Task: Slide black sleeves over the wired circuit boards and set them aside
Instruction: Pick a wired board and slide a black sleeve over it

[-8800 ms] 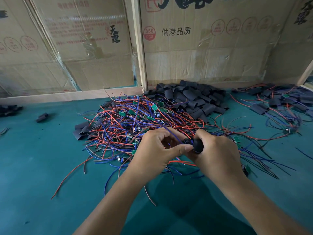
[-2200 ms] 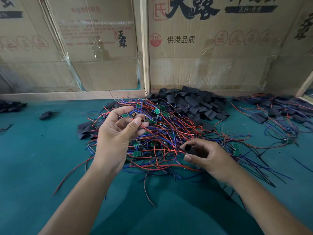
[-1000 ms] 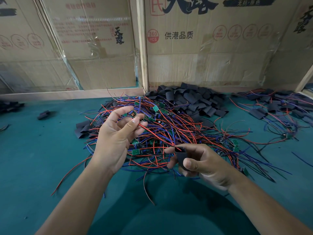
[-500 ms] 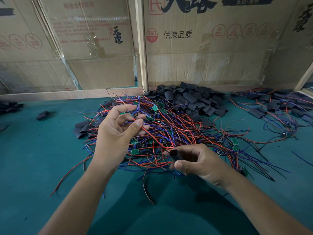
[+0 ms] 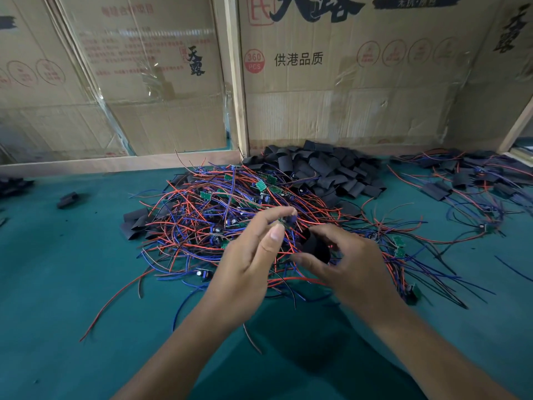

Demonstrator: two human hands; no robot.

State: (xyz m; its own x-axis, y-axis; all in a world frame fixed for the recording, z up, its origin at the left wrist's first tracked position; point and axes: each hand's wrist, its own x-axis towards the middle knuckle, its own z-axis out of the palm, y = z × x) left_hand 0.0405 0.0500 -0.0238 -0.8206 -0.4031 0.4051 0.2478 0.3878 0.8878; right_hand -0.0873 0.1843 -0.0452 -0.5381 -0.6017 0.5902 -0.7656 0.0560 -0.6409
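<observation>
A tangled heap of small green circuit boards with red and blue wires [image 5: 219,220] lies on the teal table. My left hand [image 5: 253,264] pinches one wired circuit board [image 5: 285,222] between thumb and fingertips, just above the heap. My right hand [image 5: 354,267] holds a black sleeve [image 5: 315,246] with its open mouth turned toward that board, a few centimetres away. The board's wires trail down into the heap.
A pile of loose black sleeves [image 5: 326,171] sits behind the heap against the cardboard boxes [image 5: 346,82]. Sleeved boards with wires [image 5: 473,180] lie at the right. Stray sleeves [image 5: 67,199] rest at the far left. The teal table [image 5: 72,284] shows bare at the front left.
My left hand has carried the pinched board right and down toward my right hand. My right hand has turned the black sleeve so that its mouth faces the board.
</observation>
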